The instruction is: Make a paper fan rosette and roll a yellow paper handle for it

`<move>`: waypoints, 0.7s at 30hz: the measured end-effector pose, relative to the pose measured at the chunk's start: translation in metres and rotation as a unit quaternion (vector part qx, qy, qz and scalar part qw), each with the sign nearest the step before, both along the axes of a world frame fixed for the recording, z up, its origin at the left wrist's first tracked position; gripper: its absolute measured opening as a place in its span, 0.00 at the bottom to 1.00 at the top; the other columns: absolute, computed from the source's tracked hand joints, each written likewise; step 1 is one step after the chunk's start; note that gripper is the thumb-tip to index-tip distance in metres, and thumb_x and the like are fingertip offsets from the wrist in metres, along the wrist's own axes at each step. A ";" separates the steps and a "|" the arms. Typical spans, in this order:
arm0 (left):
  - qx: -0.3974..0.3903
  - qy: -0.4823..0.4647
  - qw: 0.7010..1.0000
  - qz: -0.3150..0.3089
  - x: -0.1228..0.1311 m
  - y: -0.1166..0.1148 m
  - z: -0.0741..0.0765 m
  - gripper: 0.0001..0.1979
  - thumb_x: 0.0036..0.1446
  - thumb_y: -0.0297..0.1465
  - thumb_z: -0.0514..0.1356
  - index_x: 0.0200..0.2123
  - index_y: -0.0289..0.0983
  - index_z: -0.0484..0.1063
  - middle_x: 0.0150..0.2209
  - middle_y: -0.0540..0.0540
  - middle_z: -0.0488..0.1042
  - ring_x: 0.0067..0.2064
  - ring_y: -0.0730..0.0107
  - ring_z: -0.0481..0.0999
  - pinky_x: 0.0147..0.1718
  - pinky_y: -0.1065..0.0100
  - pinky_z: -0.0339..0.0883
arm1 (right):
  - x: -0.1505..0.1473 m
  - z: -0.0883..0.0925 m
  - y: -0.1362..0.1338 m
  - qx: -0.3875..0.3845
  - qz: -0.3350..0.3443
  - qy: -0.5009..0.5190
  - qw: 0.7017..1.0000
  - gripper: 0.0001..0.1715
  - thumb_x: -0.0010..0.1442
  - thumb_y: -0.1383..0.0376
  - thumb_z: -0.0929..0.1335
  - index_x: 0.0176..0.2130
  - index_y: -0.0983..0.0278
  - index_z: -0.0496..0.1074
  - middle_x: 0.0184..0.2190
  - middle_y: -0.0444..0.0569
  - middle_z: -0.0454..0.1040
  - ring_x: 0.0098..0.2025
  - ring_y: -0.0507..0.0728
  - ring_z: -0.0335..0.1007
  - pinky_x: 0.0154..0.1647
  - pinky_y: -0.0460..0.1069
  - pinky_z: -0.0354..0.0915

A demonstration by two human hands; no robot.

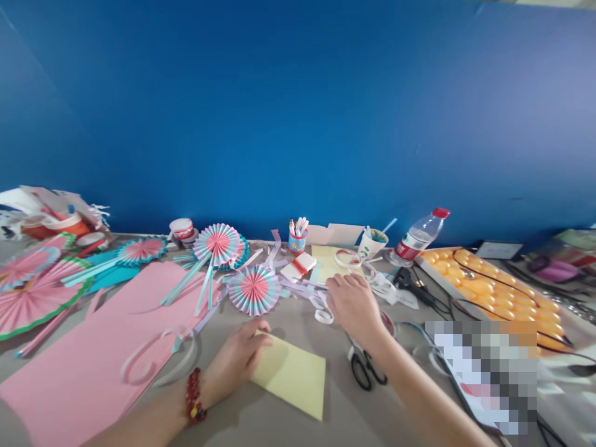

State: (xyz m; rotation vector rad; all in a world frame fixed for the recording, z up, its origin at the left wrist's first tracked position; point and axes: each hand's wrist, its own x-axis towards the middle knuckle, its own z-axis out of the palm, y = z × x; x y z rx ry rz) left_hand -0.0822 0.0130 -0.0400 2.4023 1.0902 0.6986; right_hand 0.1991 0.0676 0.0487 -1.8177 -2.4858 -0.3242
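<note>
My left hand pinches the left corner of a pale yellow sheet of paper between thumb and fingers, just above the table. My right hand reaches farther forward, its fingers curled down among ribbons and paper scraps. Whatever it may grip is hidden beneath it. Two white loops, perhaps scissor handles, lie right beside its fingers. Below the right wrist are black-handled scissors, their blades partly covered by the arm. A folded paper rosette in pink and lilac lies between and beyond the hands.
Pink paper sheets spread across the left, with paper fans behind. A pen cup, a paper cup and a leaning bottle stand near the blue wall. At right are a box of orange balls, cables and a blurred-out device.
</note>
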 end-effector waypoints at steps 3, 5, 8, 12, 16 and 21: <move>0.012 0.039 0.999 0.024 -0.002 -0.001 0.005 0.19 0.55 0.16 0.49 0.43 0.38 0.70 0.43 0.43 0.70 0.42 0.63 0.72 0.43 0.62 0.68 | 0.032 -0.005 -0.030 0.044 -0.041 0.089 0.994 0.14 0.65 0.66 0.59 0.46 0.65 0.70 0.41 0.54 0.77 0.39 0.61 0.74 0.42 0.52 0.64; 0.014 0.070 0.997 0.040 -0.005 -0.002 0.009 0.15 0.57 0.18 0.49 0.41 0.38 0.70 0.41 0.44 0.70 0.41 0.62 0.72 0.42 0.60 0.67 | 0.051 -0.017 -0.056 0.036 -0.016 0.191 0.981 0.16 0.68 0.61 0.58 0.50 0.62 0.67 0.44 0.53 0.77 0.39 0.59 0.76 0.37 0.49 0.66; 0.005 0.092 0.994 0.065 -0.008 -0.003 0.015 0.09 0.61 0.24 0.51 0.41 0.38 0.69 0.41 0.44 0.70 0.42 0.59 0.72 0.42 0.59 0.68 | 0.069 -0.040 -0.097 -0.070 -0.014 0.317 0.946 0.16 0.69 0.56 0.58 0.50 0.60 0.66 0.28 0.43 0.76 0.29 0.54 0.75 0.30 0.45 0.67; -0.027 0.083 0.994 0.061 -0.012 -0.002 0.020 0.19 0.58 0.29 0.60 0.53 0.41 0.65 0.48 0.44 0.73 0.48 0.56 0.74 0.46 0.59 0.69 | 0.073 -0.062 -0.132 -0.163 -0.009 0.371 0.914 0.17 0.69 0.54 0.58 0.37 0.58 0.70 0.24 0.42 0.74 0.25 0.53 0.73 0.27 0.44 0.68; -0.067 0.071 0.995 0.011 -0.019 0.001 0.031 0.19 0.60 0.27 0.58 0.54 0.46 0.68 0.52 0.49 0.74 0.54 0.62 0.73 0.52 0.64 0.68 | 0.072 -0.069 -0.141 -0.111 -0.027 0.393 0.912 0.18 0.67 0.53 0.61 0.42 0.59 0.74 0.31 0.48 0.79 0.30 0.56 0.77 0.31 0.45 0.72; -0.076 0.081 0.994 0.007 -0.023 0.000 0.048 0.15 0.64 0.29 0.54 0.51 0.46 0.72 0.51 0.49 0.76 0.53 0.63 0.74 0.52 0.66 0.68 | 0.069 -0.069 -0.134 -0.096 -0.003 0.374 0.923 0.17 0.68 0.56 0.61 0.45 0.59 0.75 0.37 0.50 0.81 0.35 0.57 0.80 0.35 0.45 0.73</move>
